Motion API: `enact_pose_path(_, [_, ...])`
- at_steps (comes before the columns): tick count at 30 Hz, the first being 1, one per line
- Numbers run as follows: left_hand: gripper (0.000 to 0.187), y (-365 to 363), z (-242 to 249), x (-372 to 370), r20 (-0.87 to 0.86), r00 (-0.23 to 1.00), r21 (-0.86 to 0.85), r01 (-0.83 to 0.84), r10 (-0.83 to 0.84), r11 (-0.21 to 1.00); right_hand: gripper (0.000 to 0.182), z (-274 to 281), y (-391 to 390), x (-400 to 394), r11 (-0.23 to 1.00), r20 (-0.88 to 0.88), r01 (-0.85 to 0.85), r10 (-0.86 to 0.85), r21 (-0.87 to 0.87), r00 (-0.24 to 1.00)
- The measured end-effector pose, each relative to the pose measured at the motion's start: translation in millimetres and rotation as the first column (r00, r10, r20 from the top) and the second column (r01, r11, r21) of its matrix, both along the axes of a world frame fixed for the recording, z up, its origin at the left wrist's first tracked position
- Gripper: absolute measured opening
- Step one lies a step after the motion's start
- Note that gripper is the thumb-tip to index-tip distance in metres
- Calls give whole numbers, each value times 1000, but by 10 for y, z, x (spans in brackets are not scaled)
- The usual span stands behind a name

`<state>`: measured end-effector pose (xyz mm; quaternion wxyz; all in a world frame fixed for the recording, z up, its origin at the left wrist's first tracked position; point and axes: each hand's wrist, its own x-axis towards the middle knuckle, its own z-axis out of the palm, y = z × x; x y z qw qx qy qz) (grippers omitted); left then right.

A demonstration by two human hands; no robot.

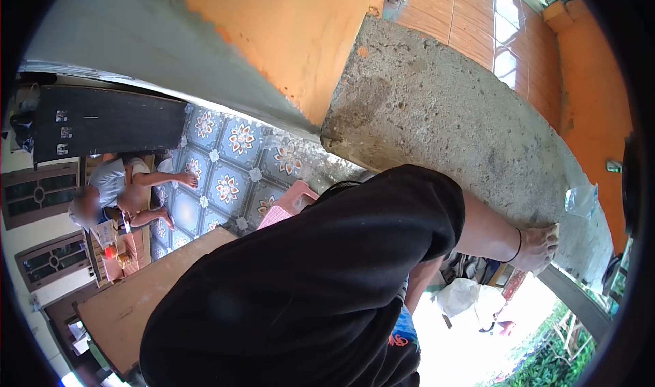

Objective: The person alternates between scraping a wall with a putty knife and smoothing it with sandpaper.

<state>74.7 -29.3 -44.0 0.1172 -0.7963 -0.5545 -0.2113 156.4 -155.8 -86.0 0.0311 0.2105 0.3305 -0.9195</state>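
My left hand [537, 249], with a thin dark band at the wrist, is low on the rough grey concrete surface [443, 107]. Its fingers are bent and close together, and a small pale edge shows beside them; what they hold, if anything, is too small to name. A black sleeve [307, 278] covers the upper arm and fills the middle of the view. Near the hand lies a clear plastic piece [581, 201]. Behind the sleeve, part of a bare limb and a blue printed cloth [406, 329] show. My right hand is outside the view.
The view is tilted sideways. An orange and grey wall [273, 39] meets the concrete. Beyond are a patterned tile floor [228, 162], a pink plastic chair [290, 203], a brown tabletop [153, 278] and a seated person [109, 182]. A white bag [464, 298] lies past the arm.
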Motion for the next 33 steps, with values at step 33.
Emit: enact_pose_path(33, [53,-182,288,-172,-148,989,-204,-6,-25,979,32,641,591,-1,998,-119,-44,47,34,992])
